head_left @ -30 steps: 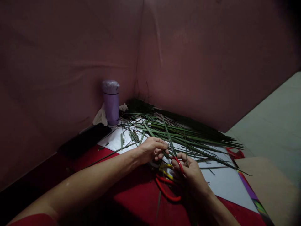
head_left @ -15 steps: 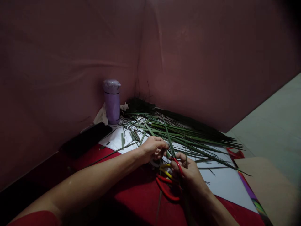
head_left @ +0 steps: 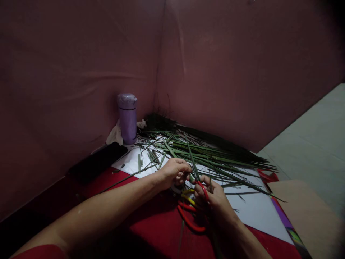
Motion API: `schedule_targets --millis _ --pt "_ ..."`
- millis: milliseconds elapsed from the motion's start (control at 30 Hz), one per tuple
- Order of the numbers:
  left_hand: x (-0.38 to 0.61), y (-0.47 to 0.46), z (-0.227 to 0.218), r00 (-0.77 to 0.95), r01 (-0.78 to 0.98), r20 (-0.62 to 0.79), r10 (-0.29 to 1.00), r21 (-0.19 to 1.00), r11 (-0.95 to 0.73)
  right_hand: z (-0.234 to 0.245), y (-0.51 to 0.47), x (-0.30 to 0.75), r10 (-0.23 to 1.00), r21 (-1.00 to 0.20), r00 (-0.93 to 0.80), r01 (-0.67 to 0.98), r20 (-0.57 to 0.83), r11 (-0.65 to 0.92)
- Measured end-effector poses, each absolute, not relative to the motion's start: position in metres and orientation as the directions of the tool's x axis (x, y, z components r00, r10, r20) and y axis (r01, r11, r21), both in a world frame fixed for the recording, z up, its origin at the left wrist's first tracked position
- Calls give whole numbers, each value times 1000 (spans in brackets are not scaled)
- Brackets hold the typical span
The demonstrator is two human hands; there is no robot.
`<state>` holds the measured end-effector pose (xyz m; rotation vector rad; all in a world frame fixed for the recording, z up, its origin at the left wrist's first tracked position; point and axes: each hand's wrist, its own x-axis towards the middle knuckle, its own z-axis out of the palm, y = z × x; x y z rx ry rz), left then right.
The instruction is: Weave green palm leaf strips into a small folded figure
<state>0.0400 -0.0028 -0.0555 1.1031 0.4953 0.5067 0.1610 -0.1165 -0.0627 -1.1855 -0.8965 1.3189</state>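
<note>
My left hand [head_left: 176, 173] is closed, its thumb and fingers pinching a short piece of green leaf strip [head_left: 192, 178]. Close beside it on the right, my right hand [head_left: 211, 194] is closed around red-handled scissors [head_left: 204, 192]; a red handle runs up between thumb and fingers. A long thin green blade of leaf rises behind the fingertips, and the scissors' blades are hard to tell from it. Below the right hand are a large red loop and a yellow handle [head_left: 188, 199]; the hand partly hides how they join.
Long green leaves [head_left: 215, 153] lie heaped on white paper [head_left: 258, 212] over a red cloth [head_left: 159, 230]. A purple bottle [head_left: 127, 120] stands by crumpled tissue [head_left: 115, 135] at the back left. A dark flat object [head_left: 97, 158] lies left. Pink walls [head_left: 221, 72] enclose the corner.
The whole view has shifted slightly. Both hands keep nearly the same place and grip, with no clear change in the leaf strip or the scissors.
</note>
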Motion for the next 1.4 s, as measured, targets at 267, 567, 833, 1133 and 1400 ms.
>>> schedule_targets --millis 267,567,833,1133,1400 --pt "39 -1 -54 778 -120 -153 609 916 384 -69 -113 165 970 -970 202 -226 -133 -86" --pt "36 12 -48 599 -314 -107 794 880 356 -39 -91 202 923 -854 380 458 -62 -246" --pt "32 21 -39 443 -449 -135 886 822 350 -22 -67 211 961 -10 235 972 149 -236" --pt "26 28 -29 367 -553 -150 918 758 345 -34 -51 206 966 112 221 965 130 -236" --pt "26 30 -28 342 -613 -171 924 705 357 -39 -51 208 992 37 116 992 47 -118"
